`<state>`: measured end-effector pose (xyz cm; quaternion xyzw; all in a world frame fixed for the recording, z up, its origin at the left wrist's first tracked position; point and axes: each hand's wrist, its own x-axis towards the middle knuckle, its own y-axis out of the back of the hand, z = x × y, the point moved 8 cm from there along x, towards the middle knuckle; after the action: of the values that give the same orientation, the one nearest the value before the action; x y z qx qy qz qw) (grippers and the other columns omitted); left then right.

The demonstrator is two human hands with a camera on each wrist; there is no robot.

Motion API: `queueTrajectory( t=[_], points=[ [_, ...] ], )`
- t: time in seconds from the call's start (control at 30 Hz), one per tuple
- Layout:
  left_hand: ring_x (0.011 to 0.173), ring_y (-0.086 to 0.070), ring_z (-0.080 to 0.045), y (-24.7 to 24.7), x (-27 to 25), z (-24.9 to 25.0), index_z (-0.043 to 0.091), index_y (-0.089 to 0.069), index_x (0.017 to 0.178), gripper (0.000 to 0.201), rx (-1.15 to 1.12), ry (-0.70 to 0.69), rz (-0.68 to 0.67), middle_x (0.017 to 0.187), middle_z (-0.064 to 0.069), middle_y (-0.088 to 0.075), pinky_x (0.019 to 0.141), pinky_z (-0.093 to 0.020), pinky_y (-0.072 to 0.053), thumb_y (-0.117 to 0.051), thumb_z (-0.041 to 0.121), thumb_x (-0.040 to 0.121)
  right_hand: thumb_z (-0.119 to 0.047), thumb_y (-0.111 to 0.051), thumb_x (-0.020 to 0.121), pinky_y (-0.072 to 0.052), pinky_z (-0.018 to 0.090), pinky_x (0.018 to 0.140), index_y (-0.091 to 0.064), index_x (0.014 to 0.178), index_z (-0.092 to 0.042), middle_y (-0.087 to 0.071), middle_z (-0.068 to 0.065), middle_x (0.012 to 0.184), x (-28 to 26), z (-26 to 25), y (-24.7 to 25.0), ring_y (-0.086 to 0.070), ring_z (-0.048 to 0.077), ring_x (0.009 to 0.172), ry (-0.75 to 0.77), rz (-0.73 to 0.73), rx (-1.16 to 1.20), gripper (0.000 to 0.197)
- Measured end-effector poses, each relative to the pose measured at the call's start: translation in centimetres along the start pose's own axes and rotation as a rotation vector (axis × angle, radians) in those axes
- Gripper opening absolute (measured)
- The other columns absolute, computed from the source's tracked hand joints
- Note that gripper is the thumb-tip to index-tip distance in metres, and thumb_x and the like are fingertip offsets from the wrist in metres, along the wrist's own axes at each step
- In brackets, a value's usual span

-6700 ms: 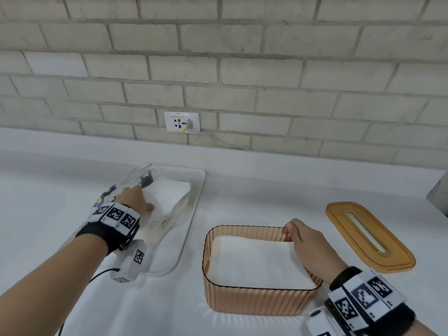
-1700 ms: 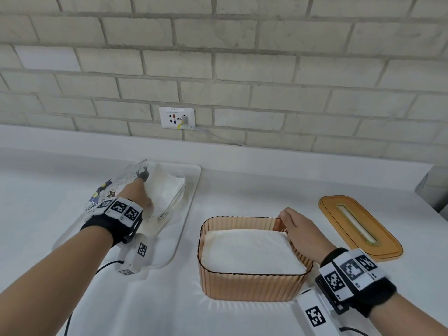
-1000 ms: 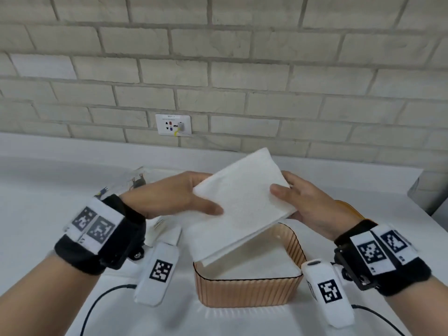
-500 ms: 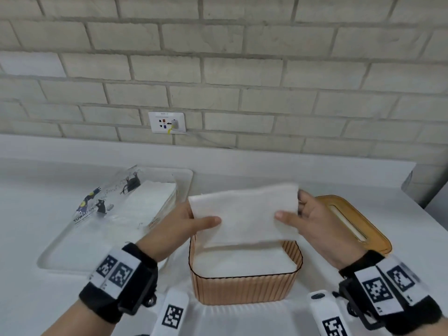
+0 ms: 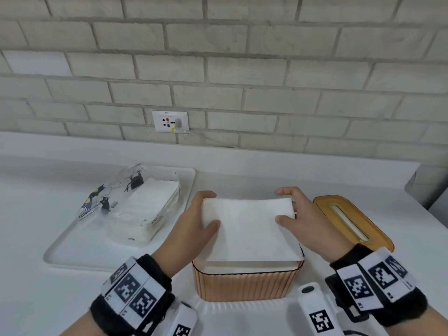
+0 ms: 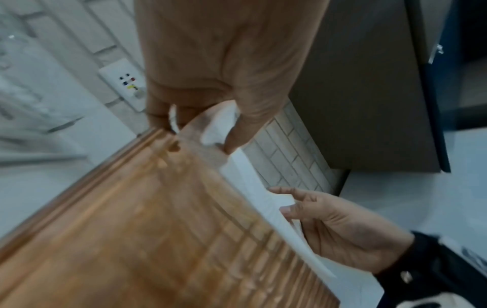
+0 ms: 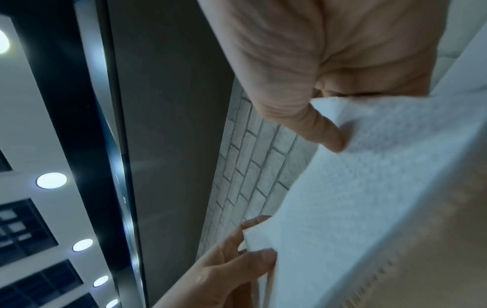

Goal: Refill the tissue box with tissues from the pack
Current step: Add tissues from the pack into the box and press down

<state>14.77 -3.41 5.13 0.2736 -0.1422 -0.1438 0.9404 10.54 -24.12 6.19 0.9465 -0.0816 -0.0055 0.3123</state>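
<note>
**You've brought the tissue stack down onto the open box.**

Head view: half a second ago you held the tissue stack [image 5: 249, 230] above the amber tissue box [image 5: 247, 280]; now it sits at the rim, its near edge overhanging, your left hand [image 5: 194, 229] and right hand [image 5: 303, 221] pinching its ends. The pack [image 5: 131, 207] on the tray [image 5: 72, 253] still holds tissues; the lid [image 5: 351, 221] lies clear to the right.
Left wrist view: your thumb and fingers [image 6: 234, 135] clamp the stack's end just inside the box wall [image 6: 158, 218].
Right wrist view: your thumb [image 7: 326, 133] presses the tissue [image 7: 368, 187]; the rim is blurred.
</note>
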Motion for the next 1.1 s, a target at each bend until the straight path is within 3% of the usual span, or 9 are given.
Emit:
queueTrajectory(
  t=[0.07,0.13,0.2,0.3,0.47,0.57,0.67,0.9,1.1],
  points=[
    [0.056,-0.047,-0.007,-0.7,-0.2,-0.2,0.036,-0.025,0.135,0.062,0.171,0.025,-0.061,0.067,0.004,-0.048,0.054,-0.016,-0.039,-0.058,0.011,0.09,-0.01,-0.053,0.091,-0.037,0.012,0.061,-0.034,0.133,-0.028,-0.057,0.007,0.105,0.1,0.4,-1.3,-0.056,0.016,0.088,-0.031,-0.11,-0.155,0.049],
    [0.065,-0.052,-0.012,-1.7,-0.4,-0.7,0.038,-0.019,0.14,0.067,0.384,0.054,-0.165,0.071,0.004,-0.053,0.065,-0.023,-0.039,-0.055,0.012,0.09,-0.008,-0.052,0.091,-0.035,0.012,0.049,-0.031,0.135,-0.026,-0.054,0.003,0.081,-0.1,0.6,-2.8,-0.054,0.012,0.067,-0.017,-0.187,-0.301,0.052],
    [0.097,-0.057,-0.018,-2.3,-0.5,-1.0,0.033,-0.019,0.146,0.066,0.588,0.066,-0.248,0.102,0.001,-0.06,0.085,-0.032,-0.038,-0.051,0.015,0.091,-0.006,-0.05,0.091,-0.037,0.011,0.06,-0.031,0.138,-0.024,-0.052,0.0,0.089,-0.2,0.2,-3.6,-0.051,0.009,0.075,0.057,-0.193,-0.428,0.054],
    [0.124,-0.04,-0.016,-2.2,-0.7,-0.7,0.032,-0.019,0.148,0.068,0.753,0.058,-0.254,0.137,0.004,-0.036,0.095,-0.032,-0.035,-0.054,0.022,0.09,-0.009,-0.051,0.091,-0.028,0.012,0.076,-0.036,0.137,-0.024,-0.041,-0.005,0.119,-0.7,-0.7,-3.4,-0.042,0.009,0.106,0.208,-0.121,-0.574,0.05],
    [0.135,-0.022,-0.013,-3.3,-1.4,0.8,0.041,-0.03,0.143,0.066,0.938,-0.115,-0.416,0.147,0.011,-0.019,0.106,-0.042,-0.02,-0.062,0.044,0.085,-0.028,-0.063,0.086,-0.029,0.011,0.088,-0.049,0.127,-0.035,-0.042,-0.018,0.123,-1.7,-2.2,-3.3,-0.039,0.001,0.105,0.333,-0.252,-0.584,0.044],
    [0.126,-0.042,-0.012,-4.5,-1.4,-0.5,0.043,-0.034,0.141,0.062,0.904,-0.038,-0.587,0.142,0.011,-0.033,0.108,-0.051,-0.016,-0.062,0.037,0.087,-0.035,-0.068,0.082,-0.016,0.033,0.11,-0.045,0.131,-0.041,-0.041,-0.02,0.129,-1.3,-0.6,-4.6,-0.038,0.001,0.115,0.245,-0.444,-0.658,0.055],
    [0.115,-0.051,-0.013,-5.3,-0.9,-1.9,0.046,-0.034,0.14,0.064,0.904,0.011,-0.646,0.136,0.012,-0.039,0.104,-0.05,-0.019,-0.064,0.037,0.085,-0.039,-0.067,0.082,-0.017,0.047,0.113,-0.042,0.132,-0.045,-0.043,-0.017,0.131,-0.7,1.4,-5.7,-0.041,0.007,0.124,0.182,-0.531,-0.727,0.057],
    [0.115,-0.051,-0.017,-6.2,1.0,-1.9,0.044,-0.036,0.14,0.059,0.952,-0.02,-0.654,0.132,0.006,-0.042,0.105,-0.057,-0.014,-0.062,0.034,0.088,-0.038,-0.065,0.084,-0.011,0.058,0.111,-0.043,0.132,-0.046,-0.045,-0.013,0.131,0.6,1.7,-5.8,-0.041,0.012,0.124,0.151,-0.499,-0.826,0.054],
    [0.108,-0.046,-0.008,-0.4,3.5,0.7,0.038,-0.06,0.119,0.027,0.608,-0.076,-0.24,0.112,0.013,-0.058,0.096,-0.038,-0.03,-0.054,0.04,0.093,-0.031,-0.058,0.09,-0.042,0.025,0.088,-0.063,0.109,-0.032,-0.058,-0.01,0.108,1.9,-0.4,-1.4,-0.051,0.009,0.1,0.252,-0.115,-0.406,0.02]
  ],
)
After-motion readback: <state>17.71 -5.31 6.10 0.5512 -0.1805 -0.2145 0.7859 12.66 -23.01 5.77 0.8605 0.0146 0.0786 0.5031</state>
